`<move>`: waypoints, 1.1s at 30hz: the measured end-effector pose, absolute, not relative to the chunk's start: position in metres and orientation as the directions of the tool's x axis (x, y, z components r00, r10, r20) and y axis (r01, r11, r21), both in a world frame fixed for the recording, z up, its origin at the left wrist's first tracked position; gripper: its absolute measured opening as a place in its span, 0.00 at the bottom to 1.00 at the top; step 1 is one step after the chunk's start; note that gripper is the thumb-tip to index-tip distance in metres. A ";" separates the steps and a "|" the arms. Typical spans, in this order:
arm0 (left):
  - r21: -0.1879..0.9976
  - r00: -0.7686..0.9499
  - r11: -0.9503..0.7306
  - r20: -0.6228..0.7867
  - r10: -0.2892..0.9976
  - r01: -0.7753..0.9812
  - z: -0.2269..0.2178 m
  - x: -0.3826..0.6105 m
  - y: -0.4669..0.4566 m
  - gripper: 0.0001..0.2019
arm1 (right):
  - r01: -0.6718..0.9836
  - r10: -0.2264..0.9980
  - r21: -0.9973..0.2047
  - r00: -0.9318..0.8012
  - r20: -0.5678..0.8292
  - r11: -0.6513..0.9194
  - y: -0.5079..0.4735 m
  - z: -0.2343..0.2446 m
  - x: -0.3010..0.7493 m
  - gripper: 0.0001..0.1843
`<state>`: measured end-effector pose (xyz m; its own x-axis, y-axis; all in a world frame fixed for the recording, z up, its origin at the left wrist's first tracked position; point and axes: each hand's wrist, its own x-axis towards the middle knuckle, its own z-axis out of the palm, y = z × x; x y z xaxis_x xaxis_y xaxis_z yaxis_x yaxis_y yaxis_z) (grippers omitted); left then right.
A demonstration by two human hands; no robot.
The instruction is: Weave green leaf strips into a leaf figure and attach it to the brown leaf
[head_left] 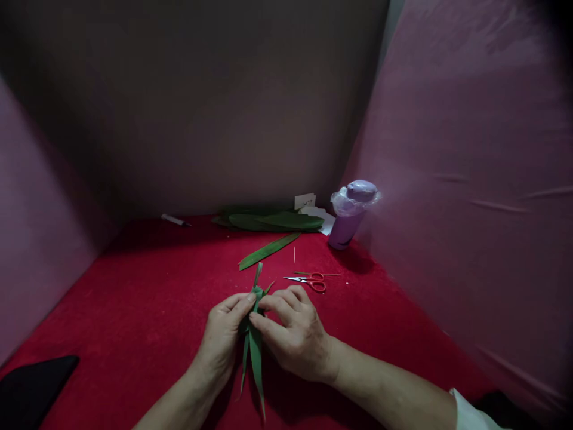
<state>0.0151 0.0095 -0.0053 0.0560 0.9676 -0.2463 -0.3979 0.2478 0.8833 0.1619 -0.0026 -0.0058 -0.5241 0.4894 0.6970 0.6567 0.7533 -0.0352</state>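
Note:
Between my two hands is a bundle of folded green leaf strips (255,352), with narrow ends hanging down toward me and a short end sticking up. My left hand (224,334) pinches its upper part, the thumb lying on the leaf. From the other side my right hand (295,334) is closed on the same bundle, thumb and fingers at its middle; the exact grip is partly hidden. Just beyond the right hand lie red-handled scissors (316,281), blades pointing left. A single cut leaf strip (268,251) rests farther off on the red cloth.
At the back lies a pile of long green leaves (273,221), beside white paper cards (324,220). A purple bin with a plastic liner (345,230) stands at the right. A syringe-like tube (174,220) is back left, a black flat object (40,385) front left. Pink walls flank the table.

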 end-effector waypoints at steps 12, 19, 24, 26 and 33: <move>0.887 0.165 0.295 -0.251 0.954 -0.356 -0.006 0.014 0.005 0.09 | 0.640 0.544 -0.177 -0.437 0.716 0.748 -0.003 -0.003 0.166 0.09; 0.894 0.243 0.310 -0.238 0.940 -0.324 -0.001 0.016 0.004 0.09 | 0.641 0.650 -0.335 -0.345 0.678 0.690 -0.003 -0.004 0.169 0.05; 0.897 0.257 0.315 -0.240 0.936 -0.310 0.000 0.017 0.002 0.07 | 0.629 0.645 -0.351 -0.326 0.691 0.694 -0.003 -0.002 0.169 0.05; 0.896 0.258 0.315 -0.239 0.936 -0.312 0.000 0.017 0.001 0.07 | 0.625 0.664 -0.381 -0.309 0.682 0.682 -0.003 -0.001 0.168 0.05; 0.886 0.273 0.293 -0.201 0.941 -0.360 0.004 0.020 0.000 0.09 | 0.584 0.723 -0.505 -0.220 0.655 0.636 0.000 0.000 0.168 0.06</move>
<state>0.0196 0.0004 0.0036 0.2727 0.9409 -0.2008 -0.3600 0.2933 0.8856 0.1679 0.0000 -0.0004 -0.2200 0.7226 0.6553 0.5835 0.6358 -0.5053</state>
